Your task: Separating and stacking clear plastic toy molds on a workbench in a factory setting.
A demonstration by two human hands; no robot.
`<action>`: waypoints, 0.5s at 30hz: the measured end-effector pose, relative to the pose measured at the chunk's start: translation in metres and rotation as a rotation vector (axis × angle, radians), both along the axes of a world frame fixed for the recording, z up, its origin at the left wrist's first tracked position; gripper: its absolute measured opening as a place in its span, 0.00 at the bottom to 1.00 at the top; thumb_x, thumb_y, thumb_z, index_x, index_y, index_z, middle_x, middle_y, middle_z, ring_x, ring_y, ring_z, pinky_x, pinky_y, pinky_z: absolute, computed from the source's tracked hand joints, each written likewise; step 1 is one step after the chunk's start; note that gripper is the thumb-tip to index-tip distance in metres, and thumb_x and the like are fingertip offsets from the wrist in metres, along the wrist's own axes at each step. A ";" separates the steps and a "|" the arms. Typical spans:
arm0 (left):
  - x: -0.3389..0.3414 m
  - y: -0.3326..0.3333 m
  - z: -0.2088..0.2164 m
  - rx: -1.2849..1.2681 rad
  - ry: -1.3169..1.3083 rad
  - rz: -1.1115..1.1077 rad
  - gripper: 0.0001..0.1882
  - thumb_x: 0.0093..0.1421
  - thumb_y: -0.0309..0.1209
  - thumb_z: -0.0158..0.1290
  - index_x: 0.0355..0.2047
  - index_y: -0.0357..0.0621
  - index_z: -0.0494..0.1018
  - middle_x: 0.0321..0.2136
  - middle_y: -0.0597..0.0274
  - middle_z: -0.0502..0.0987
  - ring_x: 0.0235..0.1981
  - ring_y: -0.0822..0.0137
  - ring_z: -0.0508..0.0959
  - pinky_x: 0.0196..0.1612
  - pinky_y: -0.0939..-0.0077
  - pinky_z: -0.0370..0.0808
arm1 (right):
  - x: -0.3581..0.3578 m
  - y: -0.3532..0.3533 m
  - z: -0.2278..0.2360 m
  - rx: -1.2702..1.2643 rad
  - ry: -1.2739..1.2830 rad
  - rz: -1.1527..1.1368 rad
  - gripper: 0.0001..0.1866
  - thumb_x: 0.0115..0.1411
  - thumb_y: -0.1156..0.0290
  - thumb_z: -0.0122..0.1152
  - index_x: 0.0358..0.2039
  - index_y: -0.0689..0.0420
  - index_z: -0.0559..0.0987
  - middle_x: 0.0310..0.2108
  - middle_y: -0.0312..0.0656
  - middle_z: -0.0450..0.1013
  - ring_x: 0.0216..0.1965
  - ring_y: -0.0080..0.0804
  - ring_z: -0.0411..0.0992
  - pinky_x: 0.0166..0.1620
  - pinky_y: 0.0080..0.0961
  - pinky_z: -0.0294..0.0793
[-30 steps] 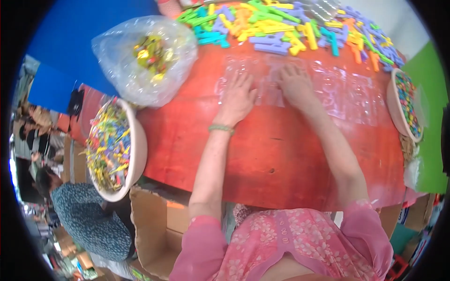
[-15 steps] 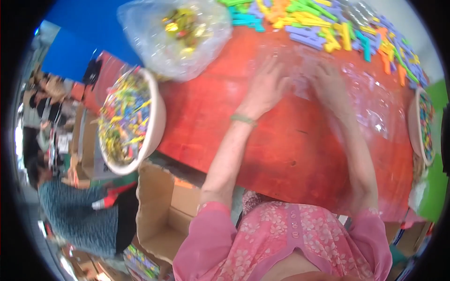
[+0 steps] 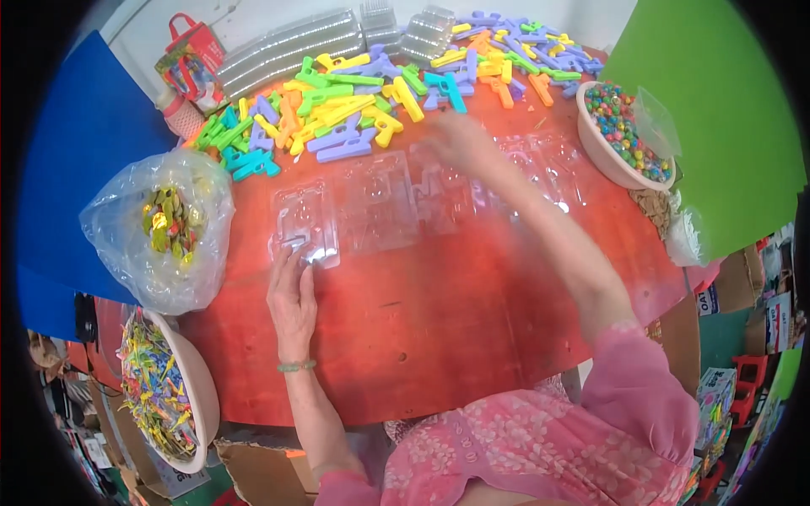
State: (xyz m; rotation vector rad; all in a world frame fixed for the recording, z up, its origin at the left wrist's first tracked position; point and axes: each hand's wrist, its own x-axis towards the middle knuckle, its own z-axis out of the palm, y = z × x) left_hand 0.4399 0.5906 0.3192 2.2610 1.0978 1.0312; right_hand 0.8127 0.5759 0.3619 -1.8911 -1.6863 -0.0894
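Clear plastic blister trays lie in a row across the red table, the leftmost tray [image 3: 308, 221] at the near left. My left hand [image 3: 291, 295] rests its fingertips on that tray's near edge, thumb apart from the fingers. Over the far middle of the row, my right hand [image 3: 460, 143] is smeared by motion beside the pile of toy guns [image 3: 342, 110]. Its fingers cannot be made out. The toy guns are yellow, green, orange, purple and teal plastic. Another clear tray [image 3: 380, 198] sits just right of the leftmost one.
Stacked clear trays [image 3: 291, 55] stand behind the pile. At left are a plastic bag [image 3: 110, 211] of gold-wrapped pieces and a white tub [image 3: 200, 405] of small colourful items. A basin [image 3: 603, 164] of colourful balls sits at right. Blue panel [image 3: 76, 169] and green panel [image 3: 717, 126] flank the red table [image 3: 354, 337].
The view has swung left and shows more of the table. My hands have spread apart: the left came back to the leftmost tray's near edge, the right reaches the toy gun pile.
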 end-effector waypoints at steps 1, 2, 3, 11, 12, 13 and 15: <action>-0.001 0.005 -0.011 0.011 -0.005 0.035 0.16 0.63 0.27 0.51 0.48 0.30 0.71 0.52 0.45 0.71 0.55 0.54 0.71 0.57 0.66 0.67 | 0.022 0.016 0.010 -0.100 0.033 -0.045 0.23 0.54 0.59 0.63 0.47 0.59 0.76 0.42 0.51 0.74 0.45 0.48 0.72 0.48 0.39 0.71; -0.003 0.006 -0.016 0.024 -0.045 0.098 0.15 0.60 0.24 0.51 0.46 0.30 0.72 0.49 0.42 0.73 0.53 0.46 0.71 0.56 0.60 0.68 | 0.042 0.034 0.022 -0.202 0.066 -0.081 0.26 0.54 0.56 0.63 0.48 0.58 0.75 0.44 0.51 0.74 0.46 0.48 0.73 0.48 0.39 0.71; 0.003 0.006 -0.013 0.018 -0.057 0.097 0.15 0.60 0.24 0.51 0.46 0.30 0.72 0.49 0.42 0.73 0.53 0.46 0.71 0.56 0.60 0.68 | 0.067 0.048 0.024 -0.061 0.033 -0.131 0.26 0.52 0.56 0.63 0.46 0.60 0.75 0.43 0.53 0.74 0.44 0.50 0.73 0.47 0.40 0.72; -0.004 0.012 0.001 0.269 0.119 0.174 0.14 0.59 0.23 0.52 0.45 0.30 0.71 0.47 0.42 0.73 0.52 0.43 0.71 0.55 0.56 0.69 | 0.153 0.157 0.062 -0.181 -0.434 -0.251 0.39 0.49 0.52 0.65 0.59 0.54 0.65 0.55 0.51 0.68 0.52 0.55 0.68 0.54 0.39 0.70; -0.011 0.010 0.001 0.277 0.150 0.221 0.15 0.59 0.23 0.52 0.47 0.30 0.71 0.48 0.41 0.72 0.53 0.44 0.71 0.55 0.56 0.69 | 0.126 0.164 0.071 -0.220 -0.317 -0.225 0.41 0.48 0.53 0.67 0.60 0.53 0.64 0.59 0.53 0.63 0.56 0.60 0.63 0.56 0.40 0.69; -0.019 0.007 0.001 0.265 0.153 0.245 0.15 0.59 0.23 0.52 0.47 0.30 0.71 0.48 0.41 0.72 0.53 0.44 0.71 0.55 0.56 0.69 | 0.118 0.181 0.063 -0.226 -0.323 -0.200 0.41 0.48 0.53 0.67 0.60 0.53 0.64 0.59 0.53 0.63 0.56 0.60 0.63 0.56 0.40 0.69; -0.007 0.007 0.004 0.247 0.155 0.213 0.16 0.60 0.23 0.51 0.48 0.29 0.70 0.49 0.41 0.72 0.53 0.44 0.70 0.55 0.56 0.69 | 0.149 0.198 0.058 -0.160 -0.419 -0.178 0.43 0.49 0.44 0.62 0.62 0.51 0.62 0.59 0.55 0.61 0.57 0.58 0.62 0.60 0.46 0.62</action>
